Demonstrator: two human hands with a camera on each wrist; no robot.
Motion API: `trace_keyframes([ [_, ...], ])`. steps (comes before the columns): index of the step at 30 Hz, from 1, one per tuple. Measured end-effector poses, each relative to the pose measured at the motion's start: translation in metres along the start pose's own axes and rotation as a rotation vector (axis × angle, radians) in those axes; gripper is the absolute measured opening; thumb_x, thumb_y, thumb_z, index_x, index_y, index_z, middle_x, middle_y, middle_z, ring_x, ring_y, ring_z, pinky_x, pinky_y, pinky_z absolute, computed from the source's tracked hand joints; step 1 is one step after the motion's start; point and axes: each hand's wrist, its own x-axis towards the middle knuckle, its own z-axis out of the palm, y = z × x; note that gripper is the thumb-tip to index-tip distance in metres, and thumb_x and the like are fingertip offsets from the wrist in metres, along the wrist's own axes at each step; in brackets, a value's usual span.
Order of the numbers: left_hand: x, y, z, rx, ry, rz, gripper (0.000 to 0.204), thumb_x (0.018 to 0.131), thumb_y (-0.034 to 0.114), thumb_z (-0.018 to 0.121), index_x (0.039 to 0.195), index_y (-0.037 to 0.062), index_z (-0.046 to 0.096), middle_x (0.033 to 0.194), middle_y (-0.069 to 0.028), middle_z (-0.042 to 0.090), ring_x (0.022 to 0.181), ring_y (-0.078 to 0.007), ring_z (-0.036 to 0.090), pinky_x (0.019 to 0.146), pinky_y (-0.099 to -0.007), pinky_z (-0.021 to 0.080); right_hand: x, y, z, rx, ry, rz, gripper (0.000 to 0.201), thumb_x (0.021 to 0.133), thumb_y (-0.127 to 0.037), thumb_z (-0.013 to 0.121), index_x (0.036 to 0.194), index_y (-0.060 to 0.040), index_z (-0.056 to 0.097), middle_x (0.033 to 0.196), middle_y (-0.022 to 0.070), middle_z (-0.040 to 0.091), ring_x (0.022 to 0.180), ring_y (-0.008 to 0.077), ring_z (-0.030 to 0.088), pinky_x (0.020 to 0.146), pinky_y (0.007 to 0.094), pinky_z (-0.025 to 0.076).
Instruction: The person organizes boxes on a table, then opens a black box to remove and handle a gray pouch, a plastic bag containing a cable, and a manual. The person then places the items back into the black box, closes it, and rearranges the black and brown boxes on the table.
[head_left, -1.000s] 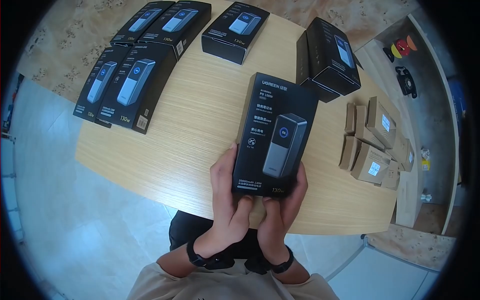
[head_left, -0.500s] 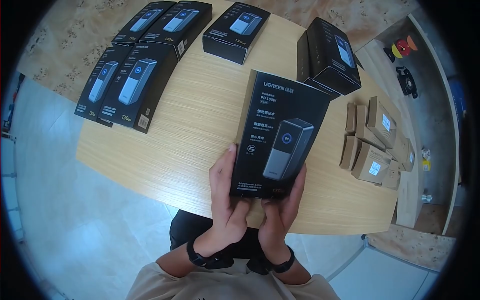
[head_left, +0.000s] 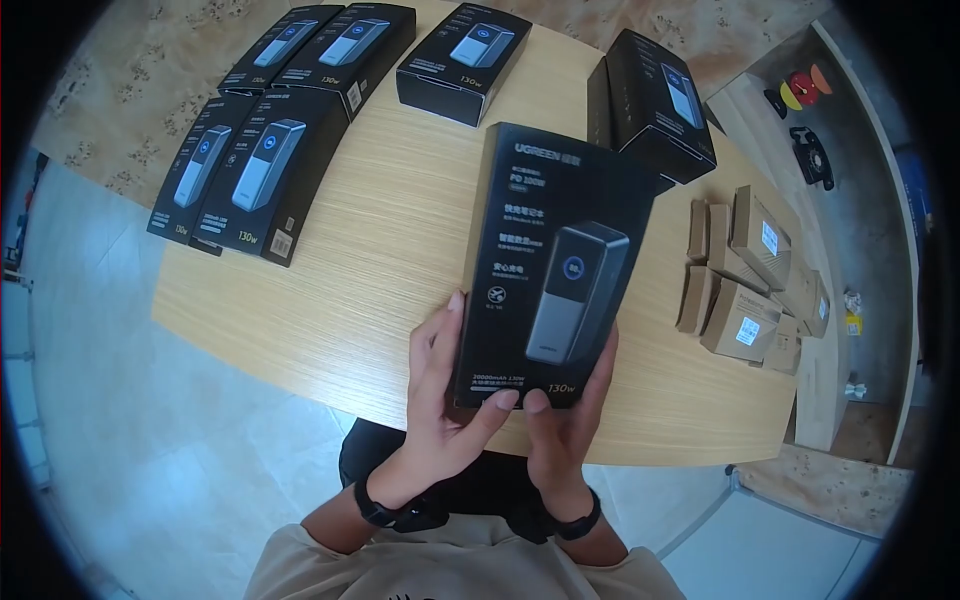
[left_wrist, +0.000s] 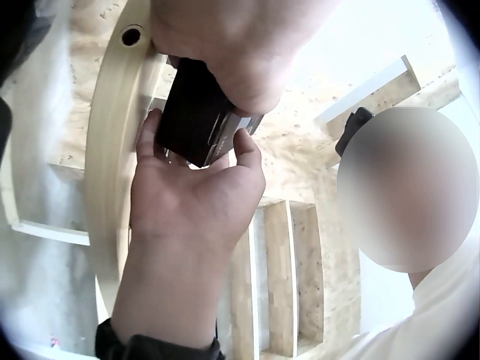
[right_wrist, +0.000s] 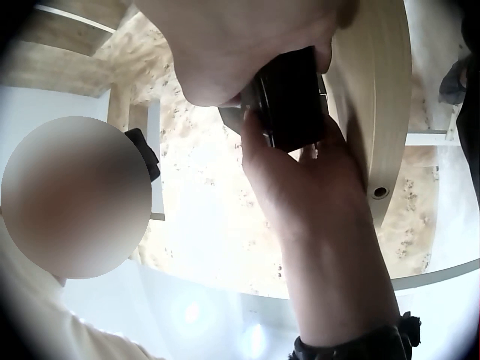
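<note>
A black UGREEN box with a power bank printed on its front is held up above the table's near part, its printed face toward the head camera. The left hand grips its left side and lower edge, thumb on the bottom of the front face. On the other side the right hand holds the lower right edge, its thumb also at the bottom front. The left wrist view shows the box's dark end between both hands; the right wrist view shows that end too. Fingers behind the box are hidden in the head view.
Several matching black boxes lie at the table's left, with one at the back and more at the back right. Small brown cartons are grouped at the right. A shelf holding a toy telephone stands beyond.
The box has shifted slightly upward and toward the camera. Both thumbs have moved from its lower edge onto the bottom of the front face, and the hands are slightly farther apart.
</note>
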Motion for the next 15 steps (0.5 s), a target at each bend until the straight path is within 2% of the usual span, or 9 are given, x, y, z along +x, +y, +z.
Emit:
trace_keyframes([
  [1, 0.001, 0.002, -0.002, 0.052, -0.013, 0.028, 0.089, 0.095, 0.013, 0.076, 0.166, -0.0042, 0.025, 0.156, -0.0274, 0.041, 0.146, -0.0378, 0.044, 0.119, -0.0441, 0.038, 0.001, 0.002, -0.003, -0.089, -0.018, -0.016, 0.095, 0.104, -0.026, 0.067, 0.169, 0.0003, 0.003, 0.166, 0.0215, 0.025, 0.152, 0.0331, 0.034, 0.12, 0.0453, 0.038],
  [2, 0.0, 0.0, -0.001, 0.054, -0.013, 0.028, 0.089, 0.095, 0.013, 0.076, 0.166, -0.0042, 0.025, 0.156, -0.0274, 0.041, 0.146, -0.0378, 0.044, 0.119, -0.0441, 0.038, 0.004, 0.001, -0.005, -0.087, -0.019, -0.016, 0.095, 0.104, -0.026, 0.067, 0.169, 0.0003, 0.003, 0.166, 0.0215, 0.025, 0.152, 0.0331, 0.034, 0.12, 0.0453, 0.038],
  [4, -0.003, -0.003, 0.003, -0.206, 0.025, -0.095, 0.09, 0.096, 0.011, 0.076, 0.166, -0.0036, 0.023, 0.156, -0.0244, 0.04, 0.147, -0.0341, 0.043, 0.119, -0.0426, 0.038, 0.007, -0.004, -0.009, -0.101, -0.07, 0.01, 0.099, 0.103, -0.033, 0.07, 0.169, 0.0007, 0.004, 0.163, 0.0217, 0.028, 0.15, 0.0332, 0.038, 0.119, 0.0441, 0.04],
  [8, -0.002, 0.002, 0.003, -0.311, 0.059, -0.078, 0.091, 0.096, 0.01, 0.076, 0.167, -0.0024, 0.02, 0.159, -0.0219, 0.036, 0.149, -0.0311, 0.041, 0.12, -0.0422, 0.038, 0.006, -0.004, -0.012, -0.238, -0.121, -0.05, 0.103, 0.099, -0.028, 0.075, 0.169, 0.0004, 0.004, 0.165, 0.023, 0.028, 0.149, 0.0331, 0.04, 0.117, 0.0434, 0.042],
  [10, -0.001, 0.005, 0.002, -0.424, 0.102, -0.131, 0.096, 0.094, 0.011, 0.078, 0.167, -0.0009, 0.017, 0.158, -0.0193, 0.037, 0.147, -0.0292, 0.043, 0.12, -0.0417, 0.038, 0.007, -0.012, -0.003, -0.017, -0.016, 0.0, 0.11, 0.093, -0.022, 0.083, 0.168, 0.0002, 0.007, 0.167, 0.0236, 0.026, 0.149, 0.0341, 0.041, 0.117, 0.0431, 0.044],
  [14, -0.011, -0.008, 0.001, -0.379, 0.163, -0.084, 0.097, 0.092, 0.01, 0.08, 0.166, 0.0002, 0.018, 0.155, -0.0178, 0.041, 0.142, -0.0278, 0.049, 0.119, -0.0417, 0.04, 0.01, -0.015, -0.002, 0.043, 0.022, 0.057, 0.116, 0.087, -0.018, 0.089, 0.168, 0.0, 0.008, 0.167, 0.0241, 0.027, 0.146, 0.0342, 0.046, 0.117, 0.0431, 0.045],
  [15, -0.012, -0.006, 0.001, -0.503, 0.174, -0.13, 0.096, 0.091, 0.009, 0.081, 0.164, 0.0007, 0.02, 0.153, -0.0169, 0.043, 0.141, -0.027, 0.05, 0.118, -0.0416, 0.04, 0.01, -0.012, -0.003, 0.038, 0.018, 0.066, 0.113, 0.087, -0.019, 0.09, 0.166, 0.0008, 0.013, 0.164, 0.0233, 0.033, 0.144, 0.0327, 0.049, 0.114, 0.0416, 0.046],
])
